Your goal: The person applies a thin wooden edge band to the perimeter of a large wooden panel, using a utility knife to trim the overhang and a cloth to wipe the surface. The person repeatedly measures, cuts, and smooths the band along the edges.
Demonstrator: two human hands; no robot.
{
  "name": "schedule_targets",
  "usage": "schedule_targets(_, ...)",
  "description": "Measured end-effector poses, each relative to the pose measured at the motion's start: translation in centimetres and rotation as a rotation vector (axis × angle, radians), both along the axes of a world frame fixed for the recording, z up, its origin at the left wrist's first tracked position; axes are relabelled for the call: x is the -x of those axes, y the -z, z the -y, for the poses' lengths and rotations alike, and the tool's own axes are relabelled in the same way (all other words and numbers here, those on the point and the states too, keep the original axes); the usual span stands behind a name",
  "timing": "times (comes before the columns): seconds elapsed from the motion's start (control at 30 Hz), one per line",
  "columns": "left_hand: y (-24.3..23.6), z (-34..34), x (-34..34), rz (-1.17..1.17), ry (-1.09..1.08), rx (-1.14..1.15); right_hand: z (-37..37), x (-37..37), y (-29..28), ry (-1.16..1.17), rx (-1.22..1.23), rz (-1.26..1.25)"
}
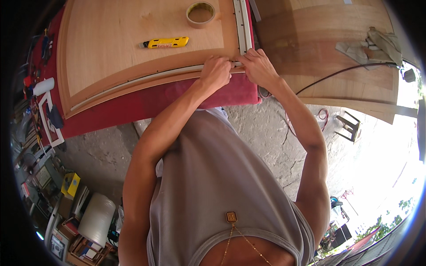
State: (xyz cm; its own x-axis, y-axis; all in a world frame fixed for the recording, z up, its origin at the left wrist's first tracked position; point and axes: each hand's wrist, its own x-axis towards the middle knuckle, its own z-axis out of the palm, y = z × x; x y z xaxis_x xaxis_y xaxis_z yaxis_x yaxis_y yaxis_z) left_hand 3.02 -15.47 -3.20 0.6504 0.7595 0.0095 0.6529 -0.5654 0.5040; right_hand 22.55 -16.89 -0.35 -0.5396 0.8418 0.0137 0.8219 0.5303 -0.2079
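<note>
A large wooden frame (pixel 65 66) with a light plywood panel (pixel 120 26) lies on a red-covered table. White strips (pixel 146 75) run along its near side and its right side, with small dark spots on them. Both hands meet at the near right corner, where the strips come together. My left hand (pixel 216 72) is closed, its fingertips at the corner joint. Just across from it, my right hand (pixel 258 67) pinches at the same spot. Whatever small thing lies between the fingertips is too hidden to name. A yellow utility knife (pixel 167 42) and a tape roll (pixel 200 15) rest on the panel.
Red cloth (pixel 146 105) covers the table up to its near edge. To the right stands a brown wooden board (pixel 319 48) with a crumpled cloth (pixel 384 44) and a dark cable on it. A small stool (pixel 348 126) and a bubble-wrap roll (pixel 96 219) sit lower down.
</note>
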Motion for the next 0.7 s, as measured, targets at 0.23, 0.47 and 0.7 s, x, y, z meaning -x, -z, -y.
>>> schedule_targets(0.23, -1.0, -0.2, -0.4, -0.127, -0.009, 0.076, 0.1, 0.4, 0.2, 0.007, 0.091, 0.061)
schedule_targets(0.47, -0.6, -0.1, -0.3, -0.226, 0.031, -0.001, 0.1, 0.3, -0.5, 0.022, 0.132, 0.139)
schedule_targets(0.7, -0.3, 0.3, 3.5, -0.19, -0.096, -0.079, 0.9, 0.4, 0.6, 0.064, 0.061, 0.165)
